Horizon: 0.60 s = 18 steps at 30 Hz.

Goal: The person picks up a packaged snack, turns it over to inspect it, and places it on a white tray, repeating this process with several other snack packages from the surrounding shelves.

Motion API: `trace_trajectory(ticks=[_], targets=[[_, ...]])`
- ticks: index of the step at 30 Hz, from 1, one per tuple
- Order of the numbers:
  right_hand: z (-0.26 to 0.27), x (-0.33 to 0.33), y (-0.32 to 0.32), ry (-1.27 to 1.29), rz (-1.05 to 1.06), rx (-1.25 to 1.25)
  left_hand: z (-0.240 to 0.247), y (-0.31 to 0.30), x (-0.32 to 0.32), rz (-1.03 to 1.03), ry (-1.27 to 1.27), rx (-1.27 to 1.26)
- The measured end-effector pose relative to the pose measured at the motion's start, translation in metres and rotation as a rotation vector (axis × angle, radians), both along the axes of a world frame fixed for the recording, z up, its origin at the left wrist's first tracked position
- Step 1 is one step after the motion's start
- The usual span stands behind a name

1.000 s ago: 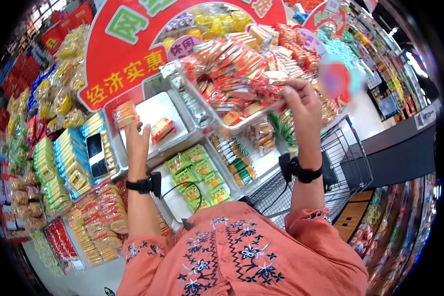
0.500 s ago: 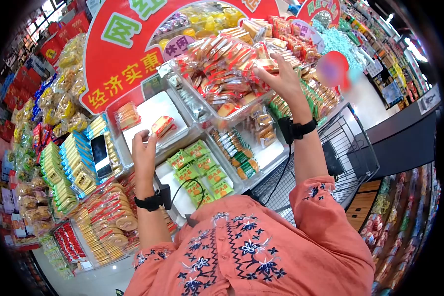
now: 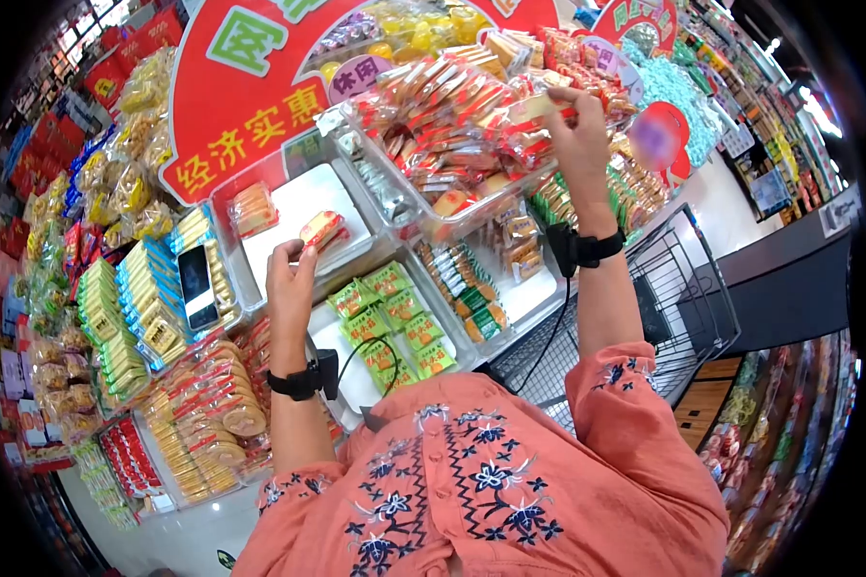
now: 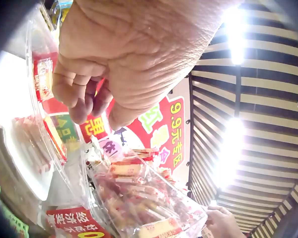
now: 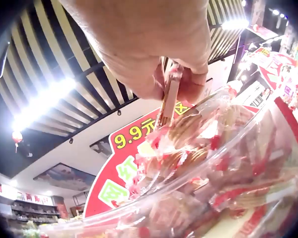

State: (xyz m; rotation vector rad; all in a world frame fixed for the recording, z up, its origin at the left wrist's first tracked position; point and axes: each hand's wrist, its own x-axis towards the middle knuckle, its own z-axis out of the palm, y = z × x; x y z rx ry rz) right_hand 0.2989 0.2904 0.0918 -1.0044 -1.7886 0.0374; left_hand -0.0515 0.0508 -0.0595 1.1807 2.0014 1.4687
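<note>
My right hand [image 3: 583, 154] pinches a wrapped biscuit pack [image 3: 537, 108] over the right part of a clear bin [image 3: 452, 231] heaped with similar red-and-cream packs. In the right wrist view this thin pack [image 5: 170, 101] stands on edge between thumb and fingers, above the heap. My left hand [image 3: 291, 288] hovers at the front of a white-bottomed tray [image 3: 303, 200], fingers loosely bent around nothing. Its fingertips are right beside a small group of red-and-cream packs [image 3: 323, 229]. Another group [image 3: 253, 210] lies at the tray's left side.
Green packets [image 3: 394, 322] fill a bin in front of the tray. A phone [image 3: 197, 288] lies on blue-wrapped snacks to the left. Behind rises a large red sign [image 3: 250, 130]. A wire shopping cart [image 3: 678, 288] stands at the right.
My left hand has moved right, from the left group of packs to beside the other one. The right hand has risen from the bin's front right corner toward its back, now holding a pack there.
</note>
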Motion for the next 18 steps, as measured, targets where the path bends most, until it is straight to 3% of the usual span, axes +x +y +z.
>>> trace_trajectory(ticks=[2,4,7,12,15,18], targets=[[0.007,0.0,-0.005,0.117,0.018,-0.039,0.0,-0.001,0.0,0.009,0.006,-0.004],[0.018,-0.008,-0.02,0.464,0.15,-0.095,0.0,-0.002,-0.001,0.003,-0.051,0.03],[0.036,-0.033,-0.06,0.705,0.429,-0.229,0.019,-0.006,0.01,-0.033,-0.259,0.048],[0.019,-0.097,-0.142,0.433,0.653,-0.707,0.056,-0.01,0.027,-0.169,-0.601,0.054],[-0.033,-0.131,-0.153,0.337,0.796,-0.72,0.063,-0.019,0.029,-0.245,-0.805,0.132],[-0.055,-0.156,-0.161,0.408,0.826,-0.772,0.062,-0.029,0.021,-0.265,-0.891,0.179]])
